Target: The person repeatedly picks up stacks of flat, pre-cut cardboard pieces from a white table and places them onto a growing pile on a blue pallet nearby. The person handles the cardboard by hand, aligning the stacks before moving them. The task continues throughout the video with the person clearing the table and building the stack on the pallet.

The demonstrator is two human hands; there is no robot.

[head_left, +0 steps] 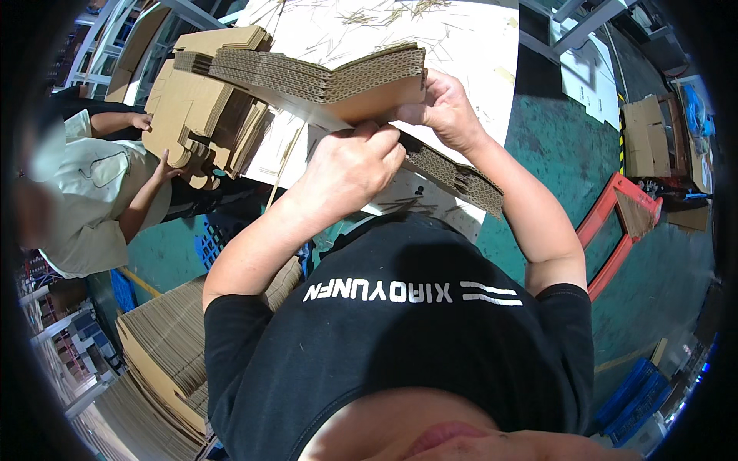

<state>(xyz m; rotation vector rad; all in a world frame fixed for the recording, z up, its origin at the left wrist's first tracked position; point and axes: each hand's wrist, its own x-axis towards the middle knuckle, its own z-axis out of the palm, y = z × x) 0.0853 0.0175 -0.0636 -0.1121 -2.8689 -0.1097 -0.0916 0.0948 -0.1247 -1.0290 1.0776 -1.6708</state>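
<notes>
In front of my chest stands a thick stack of brown corrugated cardboard pieces (377,96), its fluted edges bent in a shallow V. My right hand (450,111) is closed round the stack's right end, thumb on the near face. My left hand (357,165) is closed, its curled fingers pressed to the stack's lower middle; the fingertips are partly hidden. More layered cardboard (453,175) extends below my hands toward my right forearm. Whether it joins the upper stack is hidden.
A white worktable (473,46) carries thin cardboard offcuts (392,11). At the left, a co-worker's hands (146,123) touch a pile of cut cardboard (192,100). Cardboard sheets (165,330) lie stacked at lower left. A red frame (607,230) stands on the green floor at right.
</notes>
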